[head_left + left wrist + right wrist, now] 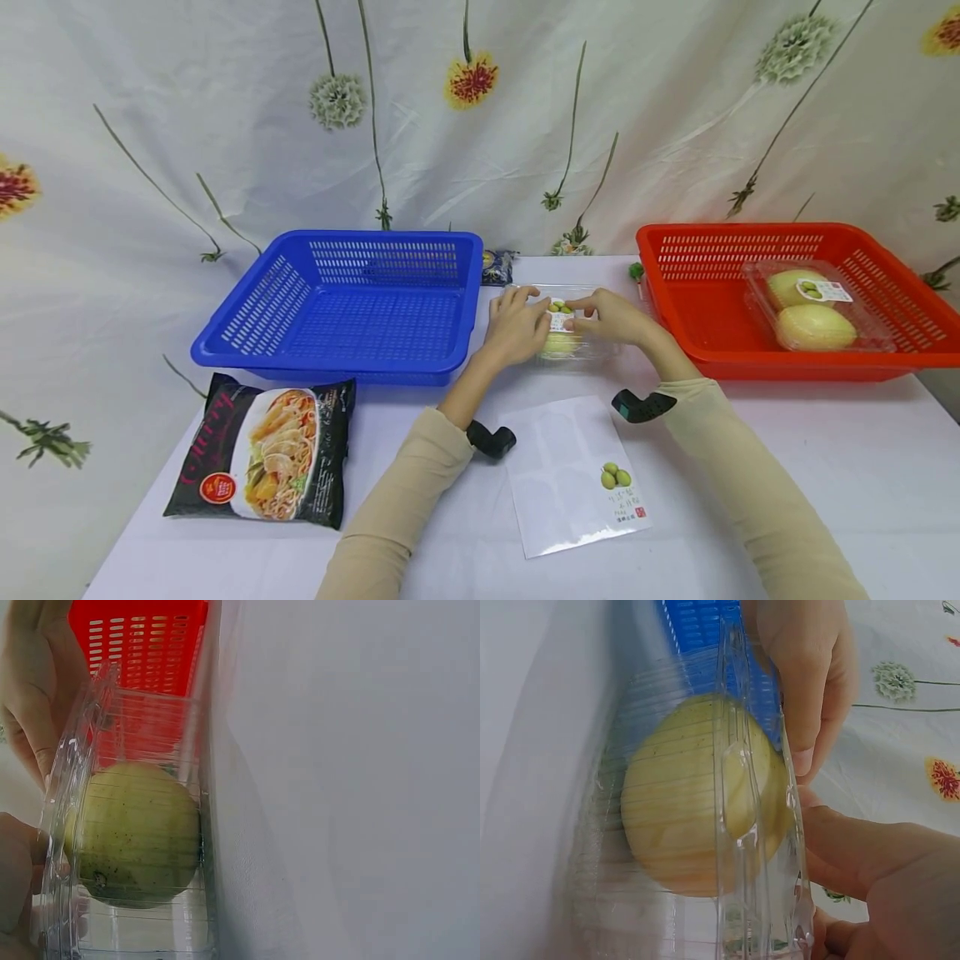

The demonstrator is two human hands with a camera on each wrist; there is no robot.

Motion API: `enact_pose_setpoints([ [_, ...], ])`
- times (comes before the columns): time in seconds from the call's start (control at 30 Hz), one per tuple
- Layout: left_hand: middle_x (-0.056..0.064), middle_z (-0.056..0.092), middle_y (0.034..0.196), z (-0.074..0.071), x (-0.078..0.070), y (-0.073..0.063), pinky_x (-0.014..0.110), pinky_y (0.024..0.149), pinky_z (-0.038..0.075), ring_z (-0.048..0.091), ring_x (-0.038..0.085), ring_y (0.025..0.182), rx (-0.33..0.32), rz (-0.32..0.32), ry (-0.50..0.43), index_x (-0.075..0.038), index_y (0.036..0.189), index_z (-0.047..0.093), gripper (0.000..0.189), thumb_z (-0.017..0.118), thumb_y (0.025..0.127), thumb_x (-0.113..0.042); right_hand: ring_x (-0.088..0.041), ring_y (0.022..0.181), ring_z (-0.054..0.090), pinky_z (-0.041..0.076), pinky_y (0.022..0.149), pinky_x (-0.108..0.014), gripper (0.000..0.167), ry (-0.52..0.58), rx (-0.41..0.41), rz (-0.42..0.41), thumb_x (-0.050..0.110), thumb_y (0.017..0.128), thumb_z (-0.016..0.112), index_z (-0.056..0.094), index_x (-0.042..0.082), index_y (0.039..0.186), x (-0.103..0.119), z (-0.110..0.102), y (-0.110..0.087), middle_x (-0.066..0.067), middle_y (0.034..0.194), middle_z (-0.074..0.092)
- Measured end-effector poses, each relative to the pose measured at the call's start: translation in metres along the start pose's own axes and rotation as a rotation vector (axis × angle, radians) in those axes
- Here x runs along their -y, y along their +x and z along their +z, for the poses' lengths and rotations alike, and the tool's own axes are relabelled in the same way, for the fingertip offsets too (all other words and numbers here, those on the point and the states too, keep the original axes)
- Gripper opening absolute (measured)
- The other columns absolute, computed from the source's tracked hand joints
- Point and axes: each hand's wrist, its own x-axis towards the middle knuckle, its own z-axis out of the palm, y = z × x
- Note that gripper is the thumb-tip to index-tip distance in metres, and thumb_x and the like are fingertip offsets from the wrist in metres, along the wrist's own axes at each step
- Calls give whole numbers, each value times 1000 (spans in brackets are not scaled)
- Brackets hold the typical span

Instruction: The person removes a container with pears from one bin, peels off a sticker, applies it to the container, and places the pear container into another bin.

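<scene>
A clear plastic clamshell box (594, 353) stands on the table between the two baskets, with a pale yellow melon (139, 840) showing through its ribbed side. On its lid is a white label (558, 320) printed with green fruit. My left hand (517, 327) lies over the lid's left part, index finger and thumb at the label's left edge. From the other side, my right hand (617, 318) touches the label's right edge with index finger and thumb, leaving a gap between them. Closer to me lies a glossy white sheet (551, 475) with a similar fruit print.
A blue basket (330, 365) stands on the left. The red basket (787, 360) on the right contains another labelled melon box (873, 332). A black noodle packet (281, 454) lies front left; a small dark packet (498, 267) sits behind, beside the blue basket. A flowered cloth hangs behind.
</scene>
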Motion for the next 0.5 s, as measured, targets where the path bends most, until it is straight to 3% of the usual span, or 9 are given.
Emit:
enact_pose_setpoints([
  [0.2,8,44,140,1,3,-1,45,101,27,33,26,127,-27,18,-30,-12,133,54,41,40,99,-27,-26,81,46,38,63,-27,48,-13,-14,47,25,88,66,55,-1,128,6,2,-3,-20,99,56],
  [0.5,9,45,139,2,4,-4,45,102,27,35,26,126,-55,36,-72,-11,131,57,38,44,97,-26,-28,88,46,40,67,-29,45,-1,-42,78,23,88,67,58,0,126,7,4,-7,-21,106,56],
])
